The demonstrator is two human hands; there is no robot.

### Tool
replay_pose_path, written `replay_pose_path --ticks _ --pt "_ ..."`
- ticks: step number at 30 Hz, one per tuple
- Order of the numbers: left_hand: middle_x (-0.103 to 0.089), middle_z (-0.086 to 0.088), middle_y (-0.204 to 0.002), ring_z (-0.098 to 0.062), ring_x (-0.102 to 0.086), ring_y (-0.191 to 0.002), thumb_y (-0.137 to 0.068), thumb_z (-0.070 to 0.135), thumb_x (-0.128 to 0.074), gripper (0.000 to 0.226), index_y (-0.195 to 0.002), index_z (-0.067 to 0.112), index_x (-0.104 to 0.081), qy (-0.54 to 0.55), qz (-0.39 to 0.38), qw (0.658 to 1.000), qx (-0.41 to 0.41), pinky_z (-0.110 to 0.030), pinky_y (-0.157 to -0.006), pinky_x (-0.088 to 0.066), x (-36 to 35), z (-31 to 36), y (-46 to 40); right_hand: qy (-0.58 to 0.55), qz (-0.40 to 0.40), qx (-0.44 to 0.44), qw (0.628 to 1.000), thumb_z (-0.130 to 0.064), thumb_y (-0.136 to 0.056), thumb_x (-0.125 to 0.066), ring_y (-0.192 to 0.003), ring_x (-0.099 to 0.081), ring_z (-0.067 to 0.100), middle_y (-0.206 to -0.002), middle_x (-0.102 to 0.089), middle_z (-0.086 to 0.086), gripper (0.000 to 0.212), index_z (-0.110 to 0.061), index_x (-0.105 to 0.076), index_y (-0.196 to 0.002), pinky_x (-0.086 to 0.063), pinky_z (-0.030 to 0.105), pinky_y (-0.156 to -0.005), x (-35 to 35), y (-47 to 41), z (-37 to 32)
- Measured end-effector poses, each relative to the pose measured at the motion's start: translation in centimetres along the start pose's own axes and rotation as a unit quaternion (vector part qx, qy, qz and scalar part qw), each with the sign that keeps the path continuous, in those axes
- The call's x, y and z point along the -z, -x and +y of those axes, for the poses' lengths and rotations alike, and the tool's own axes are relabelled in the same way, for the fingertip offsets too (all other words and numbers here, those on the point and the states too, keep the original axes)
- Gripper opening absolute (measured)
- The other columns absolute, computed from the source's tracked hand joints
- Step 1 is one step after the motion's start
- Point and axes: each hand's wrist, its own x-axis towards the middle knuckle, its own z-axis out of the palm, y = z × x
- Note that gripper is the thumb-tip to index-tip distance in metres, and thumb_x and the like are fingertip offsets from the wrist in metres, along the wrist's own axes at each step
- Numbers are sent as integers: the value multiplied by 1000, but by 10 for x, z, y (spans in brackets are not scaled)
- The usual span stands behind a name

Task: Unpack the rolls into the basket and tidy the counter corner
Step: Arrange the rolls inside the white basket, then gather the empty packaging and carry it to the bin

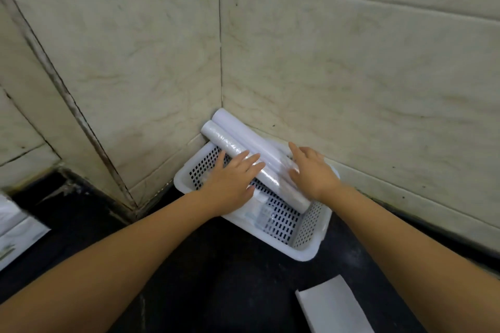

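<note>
Both hands rest on the rolls in the basket. The left hand (234,177) lies flat with its fingers spread, palm down across the middle of the near roll (243,159), a long cylinder wrapped in glossy, crinkled clear film. The right hand (311,170) is open too, fingers loosely apart and lying over the spot where the two rolls meet, its thumb against the shiny wrap; neither hand closes around anything. The far roll (243,134) is smooth, matte and pale, and lies just beside the near one, touching it along its length.

Both rolls sit slanted in the white plastic basket (305,253), a rectangular tub with rounded corners and walls and floor pierced by rows of small slots. Their far ends stick out over the far left rim and lean into the corner where two walls of cream, marble-veined tile (351,62) meet. Their near ends rest inside the basket toward its right side. Something flat and pale lies on the basket floor under the left hand; I cannot tell what it is.

The basket stands on a dark, speckled stone counter (216,278). A flat white rectangular sheet (332,305) lies on the counter near right, well apart from the basket.
</note>
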Motion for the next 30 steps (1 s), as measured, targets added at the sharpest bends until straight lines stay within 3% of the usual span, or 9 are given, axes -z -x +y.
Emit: replay_pose_path --ticks 5,11,13,16,19,21,24,28,30 --pt "-17 5 -157 -12 -9 -145 -94 30 -41 54 -145 25 -22 70 81 993 -42 -55 -116 -5 29 52 38 -56 4 1 998 -26 -96 -46 -141 -21 30 -155 -22 13 65 -21 -10 -150 -25 41 -113 39 60 17" --pt "-41 2 -146 -14 -34 -135 -92 29 -47 47 -138 23 -37 173 52 983 -20 -47 -115 -22 12 87 108 -119 12 -6 993 -25 -93 -50 -128 -43 30 -144 -42 14 57 -18 -28 -145 -36 38 -105 19 141 43" --pt "-47 3 -141 -12 -40 -130 -91 36 -48 46 -135 26 -40 183 10 983 -19 -41 -113 -28 -9 94 138 -103 -19 -42 994 -29 -92 -52 -125 -48 28 -140 -47 16 55 -15 -35 -142 -39 35 -102 -6 168 58" --pt "-36 5 -147 -11 -30 -136 -87 53 -45 60 -141 31 -29 150 -131 980 -4 -39 -117 -19 -43 104 177 -57 -135 -137 980 -44 -90 -52 -118 -54 29 -137 -48 16 56 -11 -45 -135 -43 34 -96 -46 210 81" --pt "-28 3 -151 -15 -24 -139 -78 67 -45 82 -145 29 -17 87 -200 976 -13 -43 -118 -12 -67 108 202 -55 -212 -173 960 -56 -84 -54 -94 -57 21 -115 -60 6 46 -14 -56 -104 -44 30 -74 -74 245 92" --pt "-30 2 -150 -17 -27 -137 -74 66 -50 89 -145 26 -15 57 -185 981 -27 -43 -117 -13 -72 110 209 -91 -205 -192 955 -49 -84 -58 -85 -55 16 -107 -59 2 40 -14 -57 -104 -44 27 -68 -83 261 93" --pt "-44 2 -136 -19 -42 -122 -76 63 -51 75 -136 27 -26 40 -167 985 -21 -40 -108 -28 -67 111 211 -180 -215 -244 928 -22 -88 -55 -72 -60 14 -94 -60 3 15 -15 -58 -101 -51 24 -51 -78 275 80" --pt "-54 0 -116 -22 -55 -100 -74 61 -55 57 -114 24 -39 110 -179 977 37 -37 -81 -44 -46 100 215 -230 -159 -249 927 -4 -84 -42 -38 -53 12 -64 -62 4 23 -13 -58 -99 -43 21 -35 -38 300 62" --pt "-55 0 -108 -19 -57 -91 -73 57 -60 52 -108 23 -41 174 -165 969 58 -34 -75 -46 -35 91 218 -254 -105 -244 930 -2 -80 -39 -33 -50 12 -54 -63 1 29 -16 -59 -95 -40 20 -35 -17 317 55"
